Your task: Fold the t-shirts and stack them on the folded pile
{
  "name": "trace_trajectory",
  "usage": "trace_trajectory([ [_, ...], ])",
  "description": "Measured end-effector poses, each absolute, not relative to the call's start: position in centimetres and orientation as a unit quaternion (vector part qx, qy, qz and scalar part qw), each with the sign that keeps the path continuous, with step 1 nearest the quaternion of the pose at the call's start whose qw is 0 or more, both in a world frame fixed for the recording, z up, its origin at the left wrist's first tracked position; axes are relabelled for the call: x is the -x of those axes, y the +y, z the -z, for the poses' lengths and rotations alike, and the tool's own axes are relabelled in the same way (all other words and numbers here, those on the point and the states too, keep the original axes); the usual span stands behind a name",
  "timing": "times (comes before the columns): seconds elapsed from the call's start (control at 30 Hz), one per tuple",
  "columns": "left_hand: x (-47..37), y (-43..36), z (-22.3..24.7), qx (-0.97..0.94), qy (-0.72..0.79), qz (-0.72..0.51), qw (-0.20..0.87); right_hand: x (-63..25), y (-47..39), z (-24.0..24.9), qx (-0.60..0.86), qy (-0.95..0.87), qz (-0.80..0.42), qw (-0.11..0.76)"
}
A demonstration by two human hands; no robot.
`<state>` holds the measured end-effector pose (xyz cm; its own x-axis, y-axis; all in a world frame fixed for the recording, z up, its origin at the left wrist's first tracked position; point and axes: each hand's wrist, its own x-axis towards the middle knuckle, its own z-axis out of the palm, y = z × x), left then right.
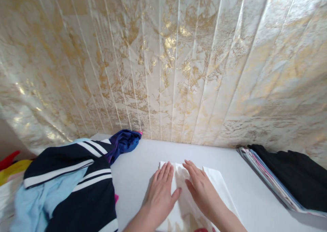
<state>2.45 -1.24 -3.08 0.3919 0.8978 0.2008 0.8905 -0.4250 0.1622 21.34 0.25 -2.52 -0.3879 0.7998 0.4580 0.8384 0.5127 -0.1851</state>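
Observation:
A white garment (214, 179) with a partly visible tan and red print lies folded on the white table, running out of view at the bottom. My left hand (163, 191) rests flat along its left edge, fingers stretched out and thumb pointing inward. Over the middle of the cloth is my right hand (200, 187), tilted on its side with fingers extended and slightly bent. Neither hand grips anything. Part of the garment is hidden under my hands and forearms.
Left, a loose heap holds a navy garment with white stripes (87, 198), light blue cloth (33, 204) and a shiny blue piece (127, 141). A folded stack topped with black cloth (293, 174) lies right. Behind the table (138, 170) hangs a gold-patterned curtain (163, 65).

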Motion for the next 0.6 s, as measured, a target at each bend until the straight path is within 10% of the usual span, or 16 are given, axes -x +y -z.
trace_trajectory([
  [0.6,-3.8,-2.1,2.4,-0.844,0.525,-0.115,0.004,-24.7,-3.1,7.9,0.626,-0.755,0.121,0.155],
])
